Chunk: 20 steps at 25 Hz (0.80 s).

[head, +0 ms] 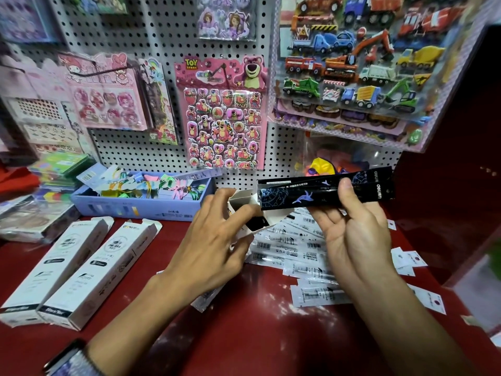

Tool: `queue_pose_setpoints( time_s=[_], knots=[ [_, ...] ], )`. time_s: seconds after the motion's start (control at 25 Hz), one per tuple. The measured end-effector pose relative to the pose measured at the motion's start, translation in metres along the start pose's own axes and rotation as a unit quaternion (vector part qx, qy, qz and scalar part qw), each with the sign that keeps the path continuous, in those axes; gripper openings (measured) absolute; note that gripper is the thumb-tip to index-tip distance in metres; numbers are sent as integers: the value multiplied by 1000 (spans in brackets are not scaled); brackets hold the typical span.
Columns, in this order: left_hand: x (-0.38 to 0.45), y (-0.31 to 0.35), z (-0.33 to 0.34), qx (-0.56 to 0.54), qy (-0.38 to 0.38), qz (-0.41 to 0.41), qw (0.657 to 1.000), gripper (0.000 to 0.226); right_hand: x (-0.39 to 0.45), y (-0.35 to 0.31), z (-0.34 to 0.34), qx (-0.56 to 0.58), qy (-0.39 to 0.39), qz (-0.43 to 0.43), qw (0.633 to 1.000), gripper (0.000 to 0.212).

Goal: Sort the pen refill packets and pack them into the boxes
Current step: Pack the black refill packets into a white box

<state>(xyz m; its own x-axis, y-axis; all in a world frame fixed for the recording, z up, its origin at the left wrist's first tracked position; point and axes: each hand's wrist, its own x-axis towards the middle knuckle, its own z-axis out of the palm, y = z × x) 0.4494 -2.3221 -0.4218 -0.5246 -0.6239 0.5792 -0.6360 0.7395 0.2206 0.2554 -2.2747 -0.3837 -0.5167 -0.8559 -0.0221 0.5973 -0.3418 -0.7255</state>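
At the far left, stacked stationery packs are blurred and cut off by the frame edge. Two long white cardboard boxes (51, 270) lie side by side on the glossy dark red table (252, 316), flaps open; the print on them is mostly too soft to read, though "DM-009" can just be made out on the nearer one. Behind them sits a shallow pale blue cardboard tray (141, 206) of colourful packets, its front label illegible. On the white pegboard wall (162, 36) hangs a pink bear sticker sheet (223, 115) marked "TOY STORY".

The left hand (214, 240) curls its fingers round a small open white box (249, 215), which it largely hides (only the flaps and a dark opening show). Just right, the right hand (352, 234) pinches a bundle of glossy black refill packets (325, 189) between thumb and fingers, held level above the table with one end at the box mouth; white lettering on the far end reads "deli", turned sideways. Beneath the hands lies a loose heap of white barcode-printed refill packets (295, 251), partly covered by the hands, text unreadable. Small white tags (406, 260) lie scattered at the right.
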Motion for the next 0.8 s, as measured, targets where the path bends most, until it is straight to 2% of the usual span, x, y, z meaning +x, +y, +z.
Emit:
queue_pose_setpoints(
  time_s=[0.2, 0.32, 0.52, 0.64, 0.8],
  knots=[
    [0, 3, -2, -6, -4, -2, 1000, 30, 0, 0, -1, -3, -13, 0, 1000, 12],
    [-2, 4, -2, -23, -1, -12, 1000, 35, 0, -1, 0, 1, -22, -5, 1000, 9],
    [-2, 3, -4, -26, 3, -21, 999, 33, 1, -3, -1, -5, -25, -14, 1000, 16],
    [-2, 2, -2, -15, 6, -9, 1000, 40, 3, -3, -4, -3, -25, -9, 1000, 15],
    [-2, 3, -1, -21, -2, -11, 1000, 31, 3, -1, -4, -9, -35, -15, 999, 18]
  ],
)
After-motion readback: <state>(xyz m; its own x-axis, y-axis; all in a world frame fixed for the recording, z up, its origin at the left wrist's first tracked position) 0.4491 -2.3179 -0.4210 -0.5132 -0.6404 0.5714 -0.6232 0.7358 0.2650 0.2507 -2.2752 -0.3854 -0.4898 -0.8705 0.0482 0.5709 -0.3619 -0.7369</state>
